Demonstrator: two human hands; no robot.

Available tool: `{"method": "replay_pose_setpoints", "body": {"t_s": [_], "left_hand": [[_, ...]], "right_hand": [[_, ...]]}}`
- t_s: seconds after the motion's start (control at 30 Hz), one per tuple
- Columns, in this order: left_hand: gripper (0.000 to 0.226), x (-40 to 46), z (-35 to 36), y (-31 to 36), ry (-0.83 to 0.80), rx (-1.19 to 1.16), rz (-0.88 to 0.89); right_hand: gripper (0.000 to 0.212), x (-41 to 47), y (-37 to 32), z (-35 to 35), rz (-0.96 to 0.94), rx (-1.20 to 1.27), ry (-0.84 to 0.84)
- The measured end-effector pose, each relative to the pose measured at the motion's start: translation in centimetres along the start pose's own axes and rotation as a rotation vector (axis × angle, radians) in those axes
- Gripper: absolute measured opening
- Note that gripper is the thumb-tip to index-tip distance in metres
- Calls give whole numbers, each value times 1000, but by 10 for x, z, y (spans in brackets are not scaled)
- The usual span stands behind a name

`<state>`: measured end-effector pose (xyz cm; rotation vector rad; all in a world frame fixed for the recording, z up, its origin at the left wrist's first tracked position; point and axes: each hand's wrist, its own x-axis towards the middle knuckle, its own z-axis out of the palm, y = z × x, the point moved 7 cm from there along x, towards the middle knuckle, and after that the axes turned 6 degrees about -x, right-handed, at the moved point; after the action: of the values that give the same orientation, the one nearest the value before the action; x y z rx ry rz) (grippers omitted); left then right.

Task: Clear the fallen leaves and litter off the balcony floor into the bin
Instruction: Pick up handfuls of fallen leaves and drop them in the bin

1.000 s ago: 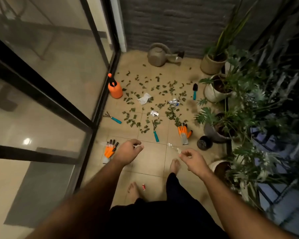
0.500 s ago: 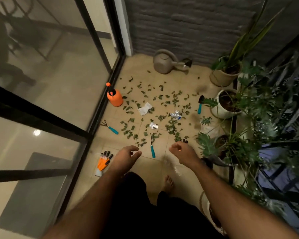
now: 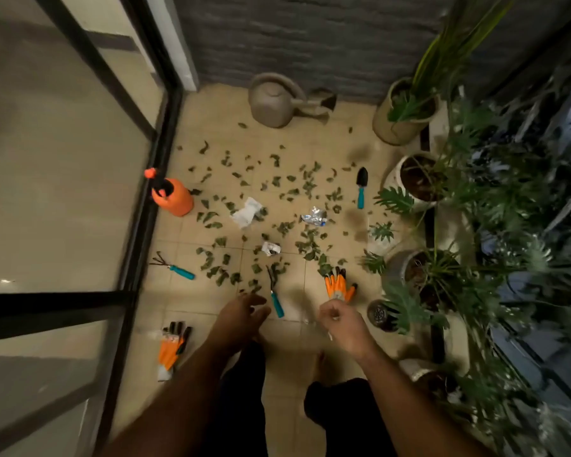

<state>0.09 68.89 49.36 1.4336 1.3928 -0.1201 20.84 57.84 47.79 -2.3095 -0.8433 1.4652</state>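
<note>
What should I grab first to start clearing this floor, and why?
Probably reach the left hand forward for the small crumpled wrapper. It looks like the nearest litter among the leaves, and no bin shows in view. The right hand seems to pinch something thin already.

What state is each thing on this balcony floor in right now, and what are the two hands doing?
Leaves: scattered on the floor tiles, uncollected.
White paper scrap: crumpled, among the leaves.
Foil wrapper: crumpled, on the floor.
Watering can: upright by the wall.
Orange sprayer: upright beside the glass door.
Trowel: lying flat.
Left hand: open, holding nothing.
Right hand: fingers curled; contents unclear.
</note>
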Motion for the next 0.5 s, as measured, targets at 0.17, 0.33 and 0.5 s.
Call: {"method": "replay_pose_setpoints", "body": {"t_s": [0.17,0.33,0.5], "left_hand": [[35,74,19,-22,-42,48,-8],[33,162,76,-66,-24,66,3],[32,254,169,-112,-61,47,39]], "right_hand": [[10,63,27,39,67,83,7],[9,147,87,88,70,94,-27],[22,241,183,111,139,6,7]]}}
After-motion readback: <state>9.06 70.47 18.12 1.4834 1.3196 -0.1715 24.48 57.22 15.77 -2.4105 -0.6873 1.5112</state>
